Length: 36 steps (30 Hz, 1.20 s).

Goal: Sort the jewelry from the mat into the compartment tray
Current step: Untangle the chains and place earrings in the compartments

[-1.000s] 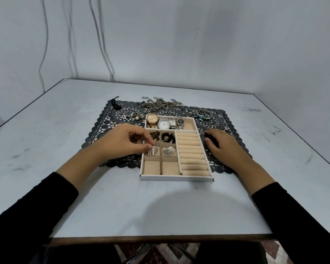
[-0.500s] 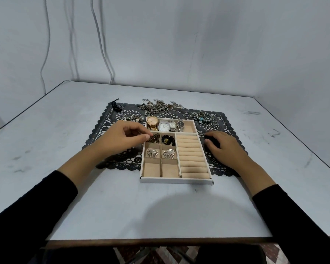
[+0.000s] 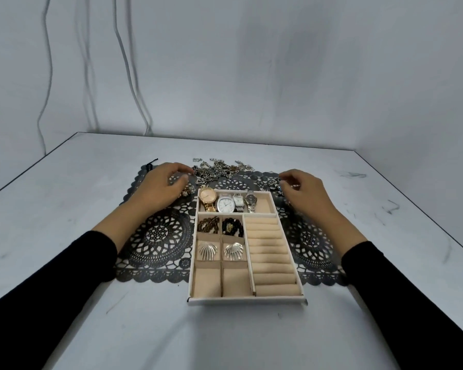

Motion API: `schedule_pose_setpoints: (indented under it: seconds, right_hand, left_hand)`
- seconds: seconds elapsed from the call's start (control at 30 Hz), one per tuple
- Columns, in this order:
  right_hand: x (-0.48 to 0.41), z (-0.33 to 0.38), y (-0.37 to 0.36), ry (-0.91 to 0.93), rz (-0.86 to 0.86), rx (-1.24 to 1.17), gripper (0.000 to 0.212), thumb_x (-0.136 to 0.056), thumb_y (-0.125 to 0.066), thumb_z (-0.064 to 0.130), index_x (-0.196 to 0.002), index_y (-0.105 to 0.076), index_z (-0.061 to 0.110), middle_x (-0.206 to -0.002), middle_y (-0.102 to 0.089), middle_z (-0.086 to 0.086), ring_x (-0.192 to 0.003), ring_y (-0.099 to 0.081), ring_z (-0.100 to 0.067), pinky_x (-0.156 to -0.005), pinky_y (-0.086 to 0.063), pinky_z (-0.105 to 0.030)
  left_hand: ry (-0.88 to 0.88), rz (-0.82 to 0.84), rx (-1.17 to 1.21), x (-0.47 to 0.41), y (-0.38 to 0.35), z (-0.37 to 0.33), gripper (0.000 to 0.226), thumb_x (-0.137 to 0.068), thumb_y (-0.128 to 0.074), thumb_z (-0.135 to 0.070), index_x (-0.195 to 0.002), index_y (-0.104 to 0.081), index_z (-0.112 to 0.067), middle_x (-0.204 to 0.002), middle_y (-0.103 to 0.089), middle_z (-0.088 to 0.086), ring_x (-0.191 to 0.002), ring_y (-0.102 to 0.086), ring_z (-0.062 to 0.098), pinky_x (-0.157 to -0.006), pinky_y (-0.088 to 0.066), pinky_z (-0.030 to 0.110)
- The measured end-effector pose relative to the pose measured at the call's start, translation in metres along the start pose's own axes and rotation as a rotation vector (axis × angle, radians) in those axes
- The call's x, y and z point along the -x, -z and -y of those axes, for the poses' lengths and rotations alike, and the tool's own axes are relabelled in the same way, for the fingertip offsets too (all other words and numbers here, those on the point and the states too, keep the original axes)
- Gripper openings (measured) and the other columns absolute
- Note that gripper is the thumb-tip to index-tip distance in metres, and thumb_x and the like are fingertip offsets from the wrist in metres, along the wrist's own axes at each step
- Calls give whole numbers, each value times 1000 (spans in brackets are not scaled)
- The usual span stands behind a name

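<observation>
The white compartment tray (image 3: 247,300) lies on the black lace mat (image 3: 158,244). Its top section holds several watches (image 3: 226,202). Below sit two dark bracelets (image 3: 221,227) and two silver shell earrings (image 3: 221,251). My left hand (image 3: 159,189) hovers over the mat's far left, fingers loosely spread, above a beaded piece (image 3: 188,193) and beside a chain pile (image 3: 217,169). My right hand (image 3: 304,194) is at the mat's far right, its curled fingertips pinching a turquoise beaded bracelet (image 3: 274,184).
The tray's two front small compartments (image 3: 221,281) and its ring rolls (image 3: 270,257) are beige and bare. A small black item (image 3: 149,166) lies at the mat's far left corner. Cables (image 3: 129,62) hang down the wall behind the grey table (image 3: 64,209).
My left hand left the tray's earring compartment and moved to the mat's far left. My right hand moved from beside the tray up to the bracelet at the far right.
</observation>
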State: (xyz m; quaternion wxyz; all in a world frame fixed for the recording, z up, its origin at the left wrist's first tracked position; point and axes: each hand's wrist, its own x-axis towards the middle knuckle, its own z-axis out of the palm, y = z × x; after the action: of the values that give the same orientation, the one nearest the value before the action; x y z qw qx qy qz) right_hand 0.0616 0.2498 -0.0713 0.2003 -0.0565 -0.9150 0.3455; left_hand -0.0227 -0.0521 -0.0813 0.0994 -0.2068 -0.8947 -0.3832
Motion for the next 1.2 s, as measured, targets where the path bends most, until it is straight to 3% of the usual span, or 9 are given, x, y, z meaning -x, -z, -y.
schedule_pose_setpoints:
  seconds: [0.13,0.3,0.6,0.67,0.83,0.9,1.0,1.1,1.2]
  right_hand:
    - [-33,1,-13,-18,34,-16,25,-91,-58,20,-115,-66,15,-107,-66,4,-97,-58,-8,-91,-43,-20]
    - [-71,-2,-36,-2,101,2,25,-90,-61,20,-114,-67,16,-109,-68,0,-95,-59,-9,-88,-41,-18]
    - [-117,-6,-63,42,188,39,22,-90,-63,22,-110,-70,18,-109,-70,2,-94,-62,-9,-85,-43,-19]
    - [-124,-4,-66,50,189,15,21,-90,-62,19,-108,-71,19,-107,-70,3,-91,-61,-8,-83,-43,-19]
    - [-137,0,-77,94,250,-23,19,-90,-65,20,-106,-73,23,-107,-70,4,-90,-63,-7,-79,-43,-16]
    - [-141,0,-82,126,278,6,19,-90,-64,19,-106,-73,23,-109,-69,3,-95,-62,-9,-79,-41,-16]
    - [-146,1,-86,147,296,40,21,-90,-63,13,-105,-74,22,-108,-69,2,-98,-61,-11,-80,-38,-15]
    - [-149,3,-86,159,304,55,22,-88,-62,6,-98,-76,20,-105,-69,2,-97,-61,-12,-81,-40,-16]
    - [-150,3,-85,161,310,78,22,-87,-60,3,-94,-76,17,-101,-67,2,-91,-59,-11,-72,-39,-9]
  left_hand:
    - [-20,8,-86,-27,-11,14,26,-97,-54,-23,-122,-63,-21,-126,-60,4,-117,-54,20,-91,-36,27]
    - [-44,59,-111,-55,-22,27,30,-98,-52,-28,-126,-60,-24,-129,-57,1,-110,-55,16,-90,-37,26]
    - [-114,168,-136,-105,-41,27,30,-100,-50,-33,-127,-60,-25,-134,-57,-3,-125,-50,15,-99,-34,25]
    - [-119,194,-115,-114,-44,24,29,-100,-50,-29,-126,-61,-26,-131,-59,-4,-121,-53,14,-98,-36,25]
    - [-95,215,-80,-132,-49,24,25,-100,-51,-34,-117,-69,-26,-114,-67,-5,-84,-64,6,-86,-47,25]
    - [-89,211,-66,-137,-50,25,22,-99,-54,-32,-111,-71,-26,-109,-67,-7,-78,-65,2,-86,-49,23]
    - [-68,213,-43,-144,-52,26,14,-94,-63,-26,-102,-74,-26,-103,-67,-6,-81,-66,4,-86,-51,22]
    - [-76,236,-83,-150,-53,25,15,-89,-70,-25,-103,-76,-26,-102,-67,-6,-94,-63,12,-93,-51,33]
    - [-93,244,-150,-153,-55,21,19,-88,-70,-26,-107,-74,-26,-104,-66,-6,-93,-59,11,-85,-44,26]
